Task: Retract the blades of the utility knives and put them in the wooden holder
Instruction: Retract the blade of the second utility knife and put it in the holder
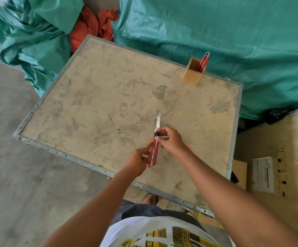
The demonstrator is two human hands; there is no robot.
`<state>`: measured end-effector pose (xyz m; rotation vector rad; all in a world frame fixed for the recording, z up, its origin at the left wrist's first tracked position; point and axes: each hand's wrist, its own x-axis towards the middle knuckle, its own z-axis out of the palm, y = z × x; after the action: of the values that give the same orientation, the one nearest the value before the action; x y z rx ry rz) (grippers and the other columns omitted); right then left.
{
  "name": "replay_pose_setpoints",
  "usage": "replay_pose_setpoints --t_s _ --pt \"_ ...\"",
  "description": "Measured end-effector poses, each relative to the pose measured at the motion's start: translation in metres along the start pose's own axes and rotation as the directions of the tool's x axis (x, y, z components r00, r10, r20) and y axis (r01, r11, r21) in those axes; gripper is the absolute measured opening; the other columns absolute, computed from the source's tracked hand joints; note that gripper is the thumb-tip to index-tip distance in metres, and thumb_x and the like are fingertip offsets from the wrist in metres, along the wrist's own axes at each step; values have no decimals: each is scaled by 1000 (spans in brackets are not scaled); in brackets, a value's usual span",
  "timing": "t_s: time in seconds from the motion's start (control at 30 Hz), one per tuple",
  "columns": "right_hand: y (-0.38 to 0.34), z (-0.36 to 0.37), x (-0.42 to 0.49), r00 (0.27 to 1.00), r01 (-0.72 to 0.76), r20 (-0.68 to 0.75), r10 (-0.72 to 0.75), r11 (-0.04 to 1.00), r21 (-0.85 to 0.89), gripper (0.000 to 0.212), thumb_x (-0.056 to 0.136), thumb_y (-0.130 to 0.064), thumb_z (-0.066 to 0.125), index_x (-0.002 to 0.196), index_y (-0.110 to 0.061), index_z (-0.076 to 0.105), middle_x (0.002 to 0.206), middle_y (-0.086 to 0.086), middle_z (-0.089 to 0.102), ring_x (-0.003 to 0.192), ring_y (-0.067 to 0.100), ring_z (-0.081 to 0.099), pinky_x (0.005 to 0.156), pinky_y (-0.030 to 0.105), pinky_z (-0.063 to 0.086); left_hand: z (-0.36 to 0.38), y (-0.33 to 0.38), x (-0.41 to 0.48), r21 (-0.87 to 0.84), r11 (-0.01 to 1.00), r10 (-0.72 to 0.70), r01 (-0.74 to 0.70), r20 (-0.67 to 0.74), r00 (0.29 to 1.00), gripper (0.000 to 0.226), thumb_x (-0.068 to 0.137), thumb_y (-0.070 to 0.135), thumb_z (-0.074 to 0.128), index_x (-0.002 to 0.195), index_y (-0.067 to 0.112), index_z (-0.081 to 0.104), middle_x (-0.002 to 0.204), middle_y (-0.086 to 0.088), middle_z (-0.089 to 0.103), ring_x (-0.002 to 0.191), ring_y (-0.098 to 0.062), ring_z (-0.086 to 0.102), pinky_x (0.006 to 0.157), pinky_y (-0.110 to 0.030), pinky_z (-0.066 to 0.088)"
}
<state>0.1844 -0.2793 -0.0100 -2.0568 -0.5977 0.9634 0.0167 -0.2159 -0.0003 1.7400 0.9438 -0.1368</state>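
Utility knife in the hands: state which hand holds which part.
The left hand grips the utility knife by its lower red handle. The right hand pinches its black slider knob; the blade is still extended.

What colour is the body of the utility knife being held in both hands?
Red, with a black slider knob; the red utility knife shows clearly in the head view.

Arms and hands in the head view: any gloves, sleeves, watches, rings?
Both bare. Left hand and right hand show no gloves, rings or watch, and the forearms are uncovered up to the frame edge. No sleeve cuff visible; only a white shirt with yellow-black print below.
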Motion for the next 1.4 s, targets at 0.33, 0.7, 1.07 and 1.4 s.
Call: replay_pose_setpoints --t_s 0.33,0.7,1.07,1.4 --pt "-75 -47 -25 982 188 -65 -180 971 150 22 92 -17 74 113 -20 74 107 0 76 86 20 78 71 36 65 -54 56 -18 -328 936 139 -124 22 990 57 89 -14 59 135 19 58 90 2 72 71 -13 69 77 -43 64" --pt "-123 -53 -48 967 254 23 -254 967 -30 23 86 -18 80 108 -26 81 106 -9 77 86 18 72 79 27 57 -102 89 -13 -467 863 223 -194 7 975 51 91 -12 60 129 21 62 113 -26 68 80 -25 71 74 -41 64" --pt "-146 -50 -60 933 357 -12 -361 927 -113 31 86 -17 81 111 -33 78 112 -14 68 94 10 69 84 23 58 -135 107 -3 -447 856 319 -261 60 946 51 90 -7 63 137 15 57 110 -15 74 97 -34 73 79 -45 63" --pt "-149 -58 -72 920 344 -181 -348 937 -58 32 83 -27 83 113 -35 73 115 -18 69 89 3 67 72 18 55 -139 132 2 -437 838 408 -328 101 908 53 89 -7 64 136 18 58 111 -16 73 94 -38 71 78 -43 63"
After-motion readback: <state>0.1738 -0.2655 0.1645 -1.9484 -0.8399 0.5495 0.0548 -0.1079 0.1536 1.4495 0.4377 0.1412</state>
